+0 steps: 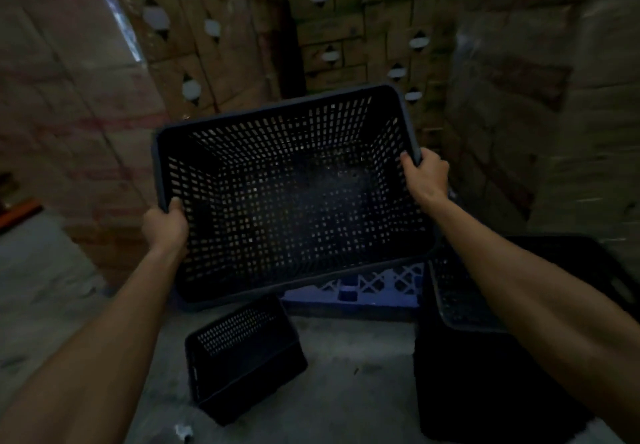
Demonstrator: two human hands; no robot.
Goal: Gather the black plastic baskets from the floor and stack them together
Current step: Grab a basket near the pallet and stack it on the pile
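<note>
The held basket (294, 197) is matt black perforated plastic, dusty grey on its base. The floor (346, 374) looks like rough, dull concrete. Stacked boxes (332, 28) are brown cardboard, some under glossy film.

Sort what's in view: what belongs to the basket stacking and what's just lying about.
Part of the job:
held basket, gripped by left hand and right hand
small basket on the floor
basket stack at right

Just lying about:
blue pallet
wrapped cartons
white scrap
</note>
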